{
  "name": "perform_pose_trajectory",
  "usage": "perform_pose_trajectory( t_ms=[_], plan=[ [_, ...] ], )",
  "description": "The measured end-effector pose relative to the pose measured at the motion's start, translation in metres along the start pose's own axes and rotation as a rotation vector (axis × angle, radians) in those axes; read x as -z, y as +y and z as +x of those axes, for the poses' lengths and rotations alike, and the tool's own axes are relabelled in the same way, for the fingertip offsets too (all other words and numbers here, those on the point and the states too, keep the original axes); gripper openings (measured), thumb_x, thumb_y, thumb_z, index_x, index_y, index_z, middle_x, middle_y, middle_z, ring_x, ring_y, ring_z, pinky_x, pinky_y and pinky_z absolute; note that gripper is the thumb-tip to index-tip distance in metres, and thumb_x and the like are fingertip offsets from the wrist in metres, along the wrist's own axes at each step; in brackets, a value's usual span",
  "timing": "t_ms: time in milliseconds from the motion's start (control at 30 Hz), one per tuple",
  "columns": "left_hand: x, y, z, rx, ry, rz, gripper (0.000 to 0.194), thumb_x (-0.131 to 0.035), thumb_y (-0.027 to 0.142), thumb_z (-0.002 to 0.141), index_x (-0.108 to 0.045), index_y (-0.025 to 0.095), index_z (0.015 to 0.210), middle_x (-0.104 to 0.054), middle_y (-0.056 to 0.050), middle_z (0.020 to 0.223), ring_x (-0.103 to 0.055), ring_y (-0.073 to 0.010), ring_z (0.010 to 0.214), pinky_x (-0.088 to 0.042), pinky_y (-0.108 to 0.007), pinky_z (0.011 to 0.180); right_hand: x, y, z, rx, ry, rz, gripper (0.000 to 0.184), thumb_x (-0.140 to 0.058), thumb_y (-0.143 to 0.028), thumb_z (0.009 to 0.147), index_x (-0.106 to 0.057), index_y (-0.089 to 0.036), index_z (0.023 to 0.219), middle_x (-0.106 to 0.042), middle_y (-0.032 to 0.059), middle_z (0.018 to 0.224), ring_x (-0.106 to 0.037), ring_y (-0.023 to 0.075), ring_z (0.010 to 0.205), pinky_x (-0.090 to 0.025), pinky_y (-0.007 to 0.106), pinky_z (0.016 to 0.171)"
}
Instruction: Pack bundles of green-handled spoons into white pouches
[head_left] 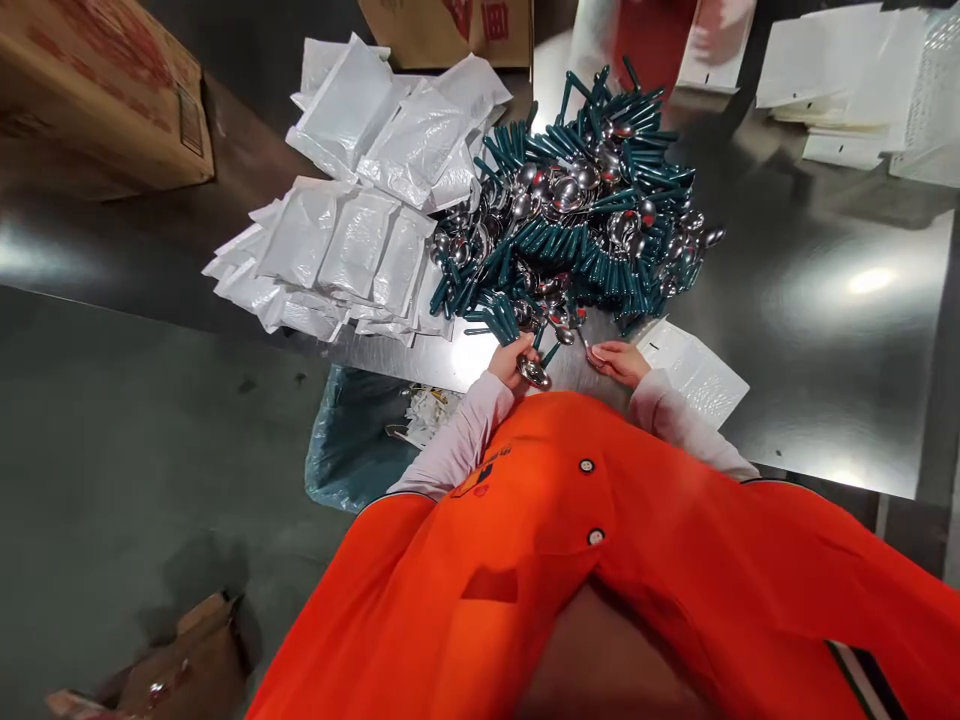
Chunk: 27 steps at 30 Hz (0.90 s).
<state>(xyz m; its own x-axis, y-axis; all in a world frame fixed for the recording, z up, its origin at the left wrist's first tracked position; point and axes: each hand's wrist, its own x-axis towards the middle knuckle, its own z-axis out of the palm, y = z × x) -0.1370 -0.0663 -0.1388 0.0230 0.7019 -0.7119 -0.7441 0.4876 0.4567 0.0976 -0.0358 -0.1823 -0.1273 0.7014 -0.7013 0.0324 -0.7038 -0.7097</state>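
Observation:
At the table's near edge my left hand (508,362) is closed round a bundle of spoons (533,374), their shiny bowls toward me and dark green handles pointing away. My right hand (619,362), a short way to the right, pinches a single spoon (587,346) by its metal end. In front of both hands lies a large heap of spoons (570,195) with dark green handles and steel bowls. A white padded envelope (694,370) lies flat beside my right hand, partly under my forearm.
White padded packets (352,240) are piled left of the heap. Cardboard boxes (97,100) stand on the table's far side. Flat white envelopes (844,75) lie at the far right. Below the left edge hangs a bin liner (352,440) with scraps; an open carton (180,660) sits on the floor.

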Motion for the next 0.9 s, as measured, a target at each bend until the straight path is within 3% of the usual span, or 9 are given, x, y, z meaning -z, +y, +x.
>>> perform_pose_trajectory(
  t_ms=[133,267,333,400,467,533,633,733,900],
  plan=[
    [-0.013,-0.020,0.010,0.108,-0.068,0.086,0.028,-0.085,0.016,0.070,-0.058,0.014,0.079,-0.064,0.000,0.067,-0.065,-0.0118,0.063,-0.052,-0.027,0.069,-0.023,0.007,-0.024,-0.060,-0.108,0.081,0.040,-0.095,-0.038,0.054,-0.065,-0.017,0.070,-0.067,0.0011,0.069,-0.058,0.0101,0.061,-0.048,0.022,0.057],
    [-0.027,-0.035,0.011,0.066,-0.201,0.144,0.031,-0.087,0.021,0.068,-0.059,0.015,0.078,-0.053,0.007,0.053,-0.052,-0.0074,0.048,-0.053,-0.027,0.064,-0.040,0.007,-0.032,-0.040,-0.202,0.008,0.040,-0.093,-0.042,0.058,-0.065,-0.017,0.071,-0.067,0.0012,0.068,-0.060,0.0124,0.063,-0.052,0.026,0.064],
    [-0.030,-0.036,0.006,0.001,-0.231,0.127,0.031,-0.087,0.021,0.067,-0.058,0.016,0.078,-0.042,0.011,0.047,-0.042,-0.0045,0.042,-0.051,-0.024,0.061,-0.026,0.003,-0.028,-0.005,-0.098,-0.218,0.034,-0.083,-0.047,0.073,-0.066,-0.017,0.074,-0.067,0.0043,0.071,-0.062,0.0151,0.065,-0.052,0.028,0.067],
    [-0.030,-0.034,-0.003,-0.056,-0.224,0.104,0.032,-0.086,0.022,0.067,-0.056,0.017,0.078,-0.035,0.013,0.045,-0.037,-0.0032,0.040,-0.050,-0.022,0.059,0.003,-0.002,-0.022,0.063,0.157,-0.540,0.029,-0.069,-0.043,0.087,-0.068,-0.015,0.080,-0.070,0.0094,0.080,-0.066,0.0201,0.077,-0.052,0.032,0.074],
    [-0.030,-0.033,-0.013,-0.110,-0.197,0.131,0.036,-0.086,0.025,0.067,-0.051,0.018,0.072,-0.031,0.014,0.045,-0.033,-0.0028,0.039,-0.047,-0.020,0.055,0.037,-0.006,-0.013,0.106,0.453,-0.825,0.023,-0.060,-0.034,0.092,-0.069,-0.012,0.094,-0.072,0.0162,0.098,-0.067,0.0263,0.097,-0.051,0.037,0.087],
    [-0.029,-0.035,-0.023,-0.176,-0.140,0.254,0.038,-0.085,0.027,0.067,-0.047,0.019,0.068,-0.032,0.013,0.045,-0.032,-0.0039,0.040,-0.043,-0.021,0.051,0.064,-0.006,-0.003,0.071,0.608,-0.989,0.032,-0.058,-0.029,0.092,-0.065,-0.006,0.112,-0.067,0.0244,0.116,-0.064,0.0319,0.111,-0.048,0.041,0.095],
    [-0.029,-0.041,-0.031,-0.359,0.030,0.630,0.031,-0.084,0.024,0.067,-0.053,0.019,0.070,-0.049,0.006,0.052,-0.049,-0.0101,0.049,-0.045,-0.024,0.055,0.083,-0.001,0.007,0.039,0.591,-1.114,0.052,-0.064,-0.027,0.084,-0.055,0.002,0.126,-0.058,0.0320,0.128,-0.062,0.0363,0.115,-0.047,0.043,0.094],
    [-0.028,-0.045,-0.035,-0.584,0.207,1.083,0.025,-0.083,0.018,0.067,-0.063,0.020,0.080,-0.065,0.000,0.070,-0.066,-0.0202,0.075,-0.051,-0.029,0.071,0.090,0.004,0.007,0.072,0.526,-1.264,0.055,-0.068,-0.019,0.076,-0.055,0.000,0.126,-0.059,0.0283,0.124,-0.061,0.0354,0.112,-0.047,0.041,0.092],
    [-0.026,-0.058,-0.045,-0.453,0.256,1.678,0.026,-0.076,0.028,0.078,-0.069,0.022,0.102,-0.074,-0.010,0.093,-0.070,-0.0329,0.099,-0.051,-0.041,0.088,0.112,0.011,-0.001,0.231,0.410,-1.354,0.033,-0.058,-0.012,0.083,-0.062,-0.006,0.116,-0.065,0.0212,0.110,-0.063,0.0288,0.105,-0.045,0.039,0.094]
  ],
)
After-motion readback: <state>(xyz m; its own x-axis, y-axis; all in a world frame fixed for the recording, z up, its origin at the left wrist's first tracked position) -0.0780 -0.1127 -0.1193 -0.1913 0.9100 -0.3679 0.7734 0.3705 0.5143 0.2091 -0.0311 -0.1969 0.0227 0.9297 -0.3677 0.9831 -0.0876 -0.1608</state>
